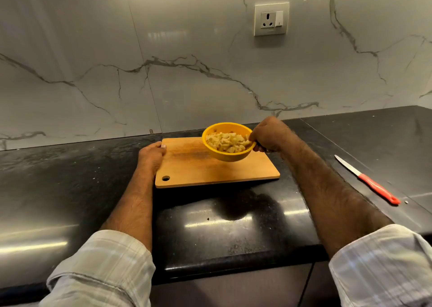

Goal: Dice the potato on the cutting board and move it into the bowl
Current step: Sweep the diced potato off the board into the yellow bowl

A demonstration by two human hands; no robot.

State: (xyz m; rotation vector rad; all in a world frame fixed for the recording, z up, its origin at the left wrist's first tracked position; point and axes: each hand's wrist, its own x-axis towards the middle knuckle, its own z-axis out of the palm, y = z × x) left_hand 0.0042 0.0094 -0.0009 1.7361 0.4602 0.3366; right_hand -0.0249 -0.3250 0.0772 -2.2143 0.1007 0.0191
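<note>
Sleeves (100,267) nearest us; both hands out at the cutting board (210,168).
We note the right hand (268,134) curled around the rim of the yellow bowl (228,153), which sits tilted over the board's far right corner. Diced potato (228,140) fills it, just left of that grip. Left hand (152,156) lies flat-fingered along the board's left edge. Knife (369,181) lies well right of the grip.

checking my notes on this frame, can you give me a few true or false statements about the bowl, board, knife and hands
1. The right hand grips the yellow bowl by its rim. True.
2. The bowl is empty. False: it holds diced potato.
3. The knife lies on the cutting board. False: it lies on the counter, to the right of the board.
4. The left hand rests at the board's left edge. True.
5. Potato pieces are left on the board. False: none show.
</note>
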